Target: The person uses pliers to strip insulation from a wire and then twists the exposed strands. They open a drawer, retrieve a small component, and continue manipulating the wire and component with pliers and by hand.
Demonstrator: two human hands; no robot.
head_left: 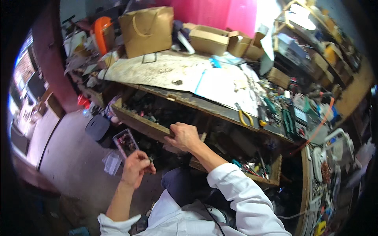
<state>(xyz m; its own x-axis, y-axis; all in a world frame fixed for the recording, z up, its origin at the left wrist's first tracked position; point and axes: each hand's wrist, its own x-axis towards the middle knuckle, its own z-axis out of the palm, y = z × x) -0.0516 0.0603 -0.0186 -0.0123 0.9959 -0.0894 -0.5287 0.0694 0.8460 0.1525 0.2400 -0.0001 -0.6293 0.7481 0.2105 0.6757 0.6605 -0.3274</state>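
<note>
Head view looks down on the left hand (136,167), whose grip is closed, fingers and thumb pinched around the lower end of a small clear packet (125,142) with dark contents, held tilted up and away from the body; the forearm is bare, its white sleeve (118,222) rolled back near the elbow. Just below and to the left of that grip, an empty clear plastic bag (112,162) lies on the grey floor (75,157). To the right and slightly higher, the right hand (184,135) has its grip curled shut over the front edge of a worn wooden drawer (138,122), pulled open and full of dark small parts; this arm is bent, sleeved in white to the wrist. Further right of it a second open drawer (271,173) holds coloured tools and wires. Above both grips runs the table (157,70), its top scuffed and pale, carrying white paper sheets (220,84) and yellow-handled pliers (245,116) to the right. At the far edge, beyond the hands, stands a tan paper bag (147,29) with cord handles, an orange rounded object (102,33) to its left, and open cardboard boxes (210,39) to its right before a pink wall (220,13).
</note>
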